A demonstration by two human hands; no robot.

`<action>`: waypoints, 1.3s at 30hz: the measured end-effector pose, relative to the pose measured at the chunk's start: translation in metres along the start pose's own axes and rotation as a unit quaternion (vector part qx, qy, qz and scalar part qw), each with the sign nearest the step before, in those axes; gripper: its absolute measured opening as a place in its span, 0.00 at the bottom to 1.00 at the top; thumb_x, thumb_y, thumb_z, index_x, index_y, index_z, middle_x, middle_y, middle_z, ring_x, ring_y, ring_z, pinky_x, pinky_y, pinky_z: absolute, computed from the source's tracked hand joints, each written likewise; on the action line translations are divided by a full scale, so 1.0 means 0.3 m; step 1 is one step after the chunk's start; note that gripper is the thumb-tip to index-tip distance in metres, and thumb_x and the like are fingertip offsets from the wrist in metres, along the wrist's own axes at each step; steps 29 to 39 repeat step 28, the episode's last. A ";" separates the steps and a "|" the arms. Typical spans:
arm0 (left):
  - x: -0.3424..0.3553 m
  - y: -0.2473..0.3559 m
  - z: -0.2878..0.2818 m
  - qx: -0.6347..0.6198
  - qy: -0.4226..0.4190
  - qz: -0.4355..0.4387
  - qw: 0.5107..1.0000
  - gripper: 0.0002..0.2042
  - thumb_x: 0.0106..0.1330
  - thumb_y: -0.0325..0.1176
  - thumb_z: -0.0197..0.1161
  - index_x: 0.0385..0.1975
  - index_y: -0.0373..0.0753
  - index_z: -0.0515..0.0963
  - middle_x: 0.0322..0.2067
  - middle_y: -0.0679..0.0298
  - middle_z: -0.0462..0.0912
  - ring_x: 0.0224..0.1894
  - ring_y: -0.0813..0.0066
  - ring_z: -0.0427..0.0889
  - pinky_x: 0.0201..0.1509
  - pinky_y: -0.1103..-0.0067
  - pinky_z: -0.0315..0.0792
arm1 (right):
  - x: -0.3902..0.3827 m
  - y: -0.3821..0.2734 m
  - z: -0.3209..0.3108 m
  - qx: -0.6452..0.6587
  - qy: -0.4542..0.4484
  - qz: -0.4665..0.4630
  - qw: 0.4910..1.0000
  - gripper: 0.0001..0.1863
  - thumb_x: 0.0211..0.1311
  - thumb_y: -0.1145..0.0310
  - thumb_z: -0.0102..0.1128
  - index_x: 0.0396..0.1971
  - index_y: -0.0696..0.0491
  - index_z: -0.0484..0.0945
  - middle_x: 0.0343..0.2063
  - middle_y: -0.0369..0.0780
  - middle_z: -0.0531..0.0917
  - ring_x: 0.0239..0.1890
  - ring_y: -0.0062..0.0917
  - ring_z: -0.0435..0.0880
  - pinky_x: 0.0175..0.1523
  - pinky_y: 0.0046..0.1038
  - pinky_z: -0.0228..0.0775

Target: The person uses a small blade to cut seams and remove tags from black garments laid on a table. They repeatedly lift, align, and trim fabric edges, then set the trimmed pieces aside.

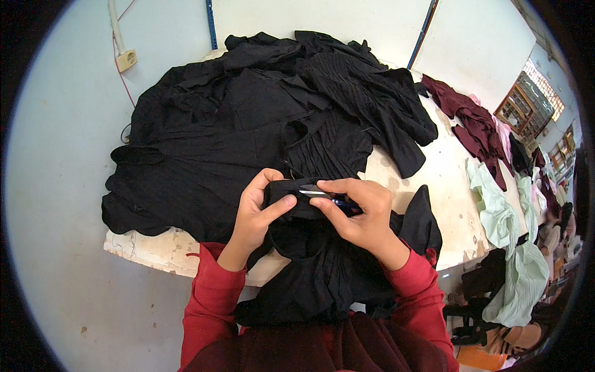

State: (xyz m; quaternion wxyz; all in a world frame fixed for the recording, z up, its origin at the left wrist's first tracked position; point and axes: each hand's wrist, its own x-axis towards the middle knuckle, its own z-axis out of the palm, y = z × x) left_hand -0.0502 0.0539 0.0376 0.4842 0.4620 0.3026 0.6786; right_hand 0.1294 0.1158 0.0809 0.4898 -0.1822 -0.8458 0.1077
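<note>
My left hand pinches the edge of a black garment between thumb and fingers; the cloth hangs down over the table edge toward my lap. Close beside it, my right hand is closed on small thread snips with a shiny metal blade and a dark blue handle partly hidden by the fingers. The blade lies against the black cloth between the two hands. My right thumb and forefinger also press at the cloth there, and whether they grip it I cannot tell.
A large heap of black garments covers much of the pale worn table. Maroon cloth and pale green garments lie along the right side, some hanging over the edge. A wall socket is at the left. People sit at far right.
</note>
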 end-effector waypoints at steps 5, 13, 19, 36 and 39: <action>0.001 -0.003 0.001 0.007 0.004 -0.001 1.000 0.10 0.59 0.25 0.63 0.37 0.39 0.69 0.32 0.71 0.74 0.36 0.88 0.72 0.42 0.88 0.67 | 0.005 -0.001 -0.006 -0.026 0.001 -0.022 0.999 0.10 0.45 0.70 0.71 0.28 0.57 0.83 0.23 0.41 0.84 0.20 0.24 0.82 0.26 0.20 0.68; 0.010 0.012 0.009 -0.019 0.003 -0.030 0.999 0.10 0.59 0.25 0.63 0.36 0.39 0.70 0.31 0.72 0.74 0.36 0.87 0.73 0.42 0.88 0.66 | 0.008 0.024 -0.014 0.109 -0.051 0.122 0.985 0.14 0.47 0.67 0.71 0.34 0.57 0.81 0.27 0.38 0.84 0.28 0.20 0.82 0.34 0.19 0.70; 0.026 0.000 -0.002 -0.044 0.003 -0.048 0.998 0.08 0.60 0.25 0.62 0.35 0.38 0.70 0.32 0.70 0.76 0.36 0.85 0.75 0.42 0.86 0.69 | 0.106 0.057 -0.015 0.281 -0.125 0.179 0.935 0.20 0.50 0.68 0.69 0.45 0.55 0.79 0.38 0.36 0.80 0.39 0.18 0.77 0.40 0.19 0.68; 0.088 0.017 0.002 -0.111 0.101 -0.111 0.983 0.09 0.64 0.30 0.59 0.41 0.35 0.72 0.37 0.64 0.80 0.39 0.79 0.79 0.48 0.81 0.72 | 0.130 0.191 -0.016 0.183 0.080 0.194 0.961 0.16 0.50 0.64 0.69 0.39 0.54 0.81 0.41 0.35 0.82 0.43 0.19 0.78 0.48 0.19 0.67; 0.088 0.017 0.002 -0.111 0.101 -0.111 0.983 0.09 0.64 0.30 0.59 0.41 0.35 0.72 0.37 0.64 0.80 0.39 0.79 0.79 0.48 0.81 0.72 | 0.130 0.191 -0.016 0.183 0.080 0.194 0.961 0.16 0.50 0.64 0.69 0.39 0.54 0.81 0.41 0.35 0.82 0.43 0.19 0.78 0.48 0.19 0.67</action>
